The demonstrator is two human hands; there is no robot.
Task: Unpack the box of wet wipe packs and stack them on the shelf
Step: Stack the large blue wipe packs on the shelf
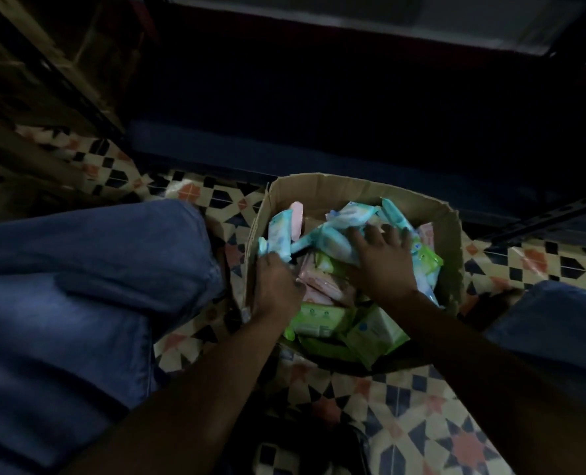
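The cardboard box stood on the tiled floor, between the person's knees: the left knee to its left, the right knee to its right. The wipe packs lay jumbled inside it. The left hand lay in the box's left part, the right hand on packs to its right. The shelf stood beyond the box's far side.

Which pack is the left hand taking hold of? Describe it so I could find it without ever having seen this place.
Find the open cardboard box standing on the patterned tiled floor. At its left wall, the left hand grips the lower end of a pale blue pack that stands on end. It differs from its neighbours in being upright against that wall, while the pink packs and green packs nearby lie lower in the box.
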